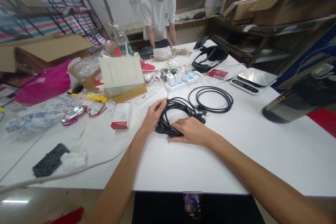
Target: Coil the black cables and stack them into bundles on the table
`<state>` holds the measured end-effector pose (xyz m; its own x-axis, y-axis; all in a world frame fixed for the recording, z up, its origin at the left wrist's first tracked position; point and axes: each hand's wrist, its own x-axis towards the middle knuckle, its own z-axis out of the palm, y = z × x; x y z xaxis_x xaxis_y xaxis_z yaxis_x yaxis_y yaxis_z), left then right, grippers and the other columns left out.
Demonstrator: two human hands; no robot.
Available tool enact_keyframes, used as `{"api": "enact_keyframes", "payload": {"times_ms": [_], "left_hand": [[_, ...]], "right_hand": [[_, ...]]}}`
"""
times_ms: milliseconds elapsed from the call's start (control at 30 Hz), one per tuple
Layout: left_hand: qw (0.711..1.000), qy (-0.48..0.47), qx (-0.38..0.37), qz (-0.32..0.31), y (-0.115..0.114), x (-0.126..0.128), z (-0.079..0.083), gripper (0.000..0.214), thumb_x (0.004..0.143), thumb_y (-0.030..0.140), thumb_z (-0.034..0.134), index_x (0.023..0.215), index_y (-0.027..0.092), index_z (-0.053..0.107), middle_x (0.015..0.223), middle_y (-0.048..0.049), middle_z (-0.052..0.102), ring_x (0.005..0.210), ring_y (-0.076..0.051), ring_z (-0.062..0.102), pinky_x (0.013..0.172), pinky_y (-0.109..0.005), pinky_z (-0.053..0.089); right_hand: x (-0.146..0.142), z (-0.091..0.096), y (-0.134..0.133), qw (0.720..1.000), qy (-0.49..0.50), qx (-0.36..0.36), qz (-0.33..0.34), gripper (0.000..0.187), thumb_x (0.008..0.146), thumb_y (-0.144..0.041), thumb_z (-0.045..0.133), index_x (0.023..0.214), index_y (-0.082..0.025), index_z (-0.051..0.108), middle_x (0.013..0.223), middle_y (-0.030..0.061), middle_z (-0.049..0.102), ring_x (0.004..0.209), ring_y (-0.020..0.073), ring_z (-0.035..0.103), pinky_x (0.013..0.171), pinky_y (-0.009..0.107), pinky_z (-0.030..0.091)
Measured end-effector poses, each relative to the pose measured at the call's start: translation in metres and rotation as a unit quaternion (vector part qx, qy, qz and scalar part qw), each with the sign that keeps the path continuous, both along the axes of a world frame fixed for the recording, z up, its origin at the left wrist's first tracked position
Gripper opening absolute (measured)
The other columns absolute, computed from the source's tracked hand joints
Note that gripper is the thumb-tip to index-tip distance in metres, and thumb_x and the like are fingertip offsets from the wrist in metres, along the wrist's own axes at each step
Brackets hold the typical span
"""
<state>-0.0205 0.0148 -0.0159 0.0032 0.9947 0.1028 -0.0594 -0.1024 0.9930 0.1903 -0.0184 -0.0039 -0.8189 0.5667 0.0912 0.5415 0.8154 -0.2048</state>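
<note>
A thick coil of black cable (pixel 170 106) lies on the white table in front of me. My left hand (pixel 154 112) is closed at the coil's left side, its fingertips at the upper left of the loops. Across the coil's lower right side, my right hand (pixel 190 130) has its fingers wrapped over the strands. Black connector plugs (pixel 201 117) stick out at the coil's right edge. Just behind and to the right sits a second, thinner loop of black cable (pixel 228 103), which neither hand touches.
A white power strip (pixel 181 83) with plugged-in adapters stands behind the coil. Left are a red-and-white box (pixel 121 115) and a booklet (pixel 122 75). A kitchen scale (pixel 246 86) and dark bottle (pixel 286 101) stand right. A person (pixel 158 14) leans on the far end.
</note>
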Motion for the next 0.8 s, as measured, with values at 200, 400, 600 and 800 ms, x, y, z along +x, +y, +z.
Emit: {"api": "enact_keyframes", "payload": {"times_ms": [200, 400, 600, 800], "left_hand": [[0.999, 0.015, 0.027, -0.017, -0.001, -0.001, -0.004, 0.064, 0.096, 0.068, 0.067, 0.133, 0.016, 0.075, 0.137, -0.0124, 0.076, 0.133, -0.032, 0.067, 0.121, -0.044, 0.045], [0.997, 0.069, 0.037, -0.027, -0.005, 0.001, 0.001, 0.062, 0.091, 0.054, 0.08, 0.138, 0.016, 0.069, 0.147, -0.0133, 0.07, 0.141, -0.032, 0.062, 0.124, -0.043, 0.043], [0.998, 0.049, 0.023, -0.036, 0.002, -0.003, -0.011, 0.071, 0.072, 0.019, 0.085, 0.14, 0.015, 0.065, 0.147, -0.0143, 0.068, 0.14, -0.032, 0.062, 0.127, -0.046, 0.04], [0.999, 0.046, 0.011, -0.014, 0.004, -0.003, -0.012, 0.074, 0.063, 0.009, 0.068, 0.136, 0.013, 0.067, 0.145, -0.0142, 0.07, 0.137, -0.031, 0.063, 0.127, -0.047, 0.04]], "right_hand": [[-0.001, -0.004, 0.003, 1.0, 0.002, 0.011, -0.017, 0.06, 0.107, -0.07, 0.04, 0.111, -0.016, 0.066, 0.103, 0.011, 0.076, 0.088, 0.0246, 0.073, 0.074, 0.033, 0.041], [-0.001, -0.004, 0.002, 0.999, -0.014, 0.027, -0.015, 0.064, 0.106, -0.073, 0.038, 0.11, -0.015, 0.065, 0.103, 0.0111, 0.076, 0.089, 0.0267, 0.075, 0.074, 0.035, 0.044], [0.002, -0.005, 0.004, 0.999, 0.015, 0.051, -0.008, 0.067, 0.103, -0.077, 0.042, 0.112, -0.015, 0.065, 0.102, 0.0105, 0.076, 0.087, 0.0264, 0.074, 0.074, 0.035, 0.041], [0.006, -0.006, 0.005, 0.994, 0.097, 0.058, -0.007, 0.067, 0.098, -0.082, 0.049, 0.101, -0.017, 0.067, 0.091, 0.0071, 0.073, 0.081, 0.0219, 0.067, 0.075, 0.035, 0.039]]}}
